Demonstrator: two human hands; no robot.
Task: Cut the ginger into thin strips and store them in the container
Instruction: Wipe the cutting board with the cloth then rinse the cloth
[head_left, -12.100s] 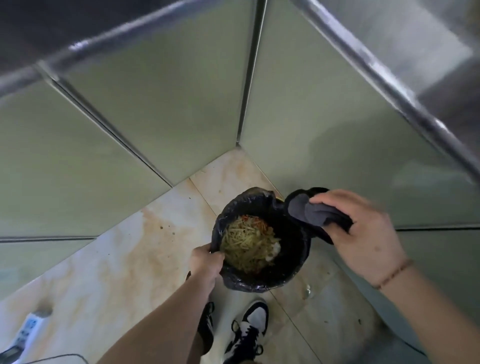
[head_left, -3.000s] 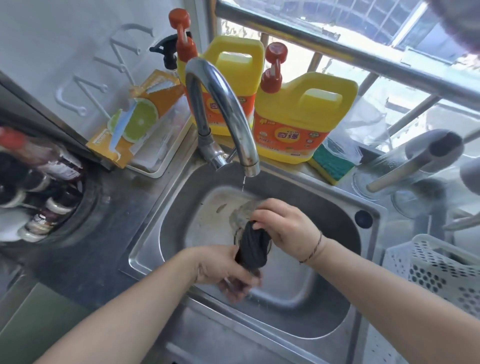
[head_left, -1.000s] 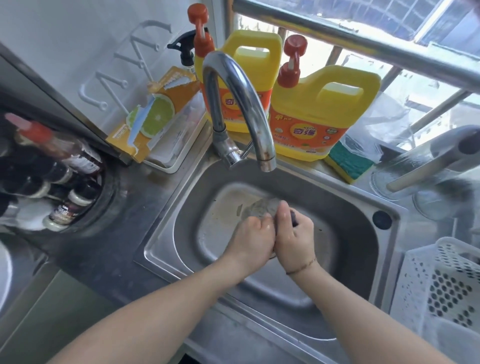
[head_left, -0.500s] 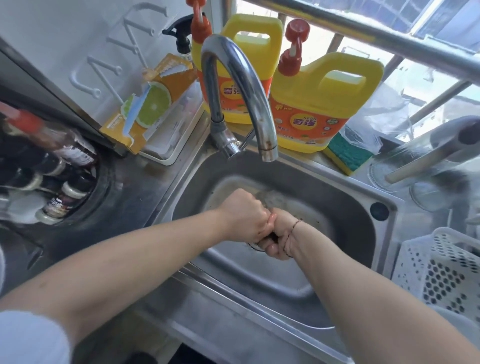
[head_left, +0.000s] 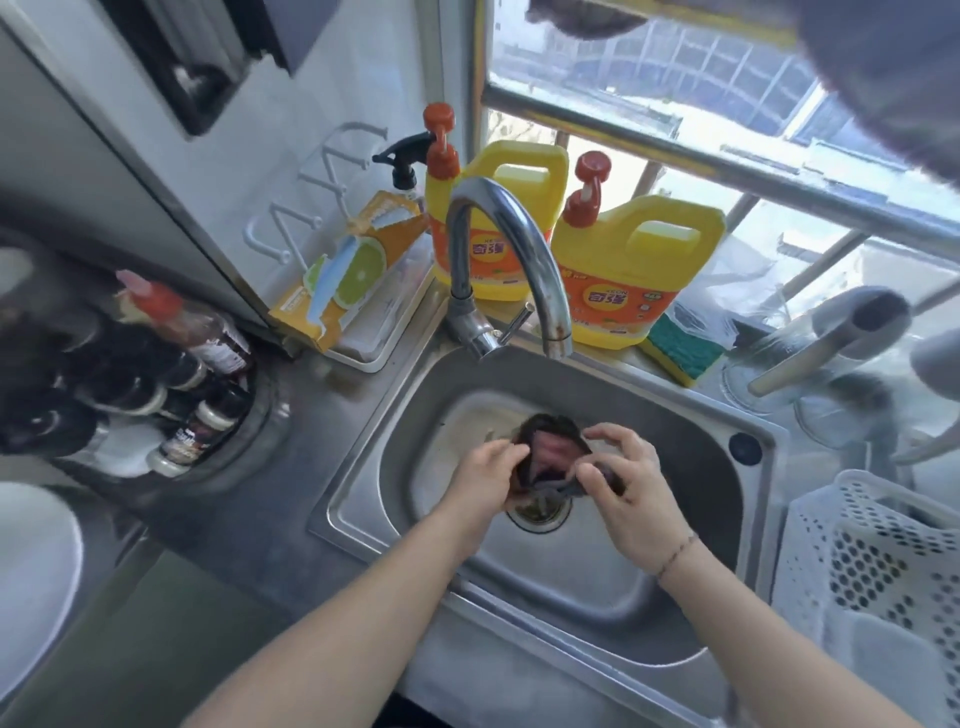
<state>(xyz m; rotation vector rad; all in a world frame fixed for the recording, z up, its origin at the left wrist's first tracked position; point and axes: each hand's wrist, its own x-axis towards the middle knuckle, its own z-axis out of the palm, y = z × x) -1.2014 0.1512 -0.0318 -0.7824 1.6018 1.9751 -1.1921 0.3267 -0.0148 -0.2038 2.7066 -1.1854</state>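
Observation:
No ginger, knife or container shows in the head view. Both hands are over the steel sink (head_left: 691, 441). My left hand (head_left: 485, 475) and my right hand (head_left: 626, 480) hold a dark wet cloth (head_left: 550, 454) between them, spread open just above the drain (head_left: 537, 514). The left hand pinches its left edge, and the right hand's thumb and fingers grip its right edge. The tap (head_left: 519, 260) arches over the back of the sink, with no water running from it.
Two yellow detergent jugs (head_left: 634, 275) and a green sponge (head_left: 680, 348) stand behind the tap. A white perforated basket (head_left: 878, 571) sits at the right. Sauce bottles (head_left: 187, 374) crowd a recess at the left. A lemon-printed box (head_left: 348, 275) leans on a tray.
Half a second ago both fists were clamped together, wringing the cloth. Now the hands have parted and the cloth is opened out between them over the drain.

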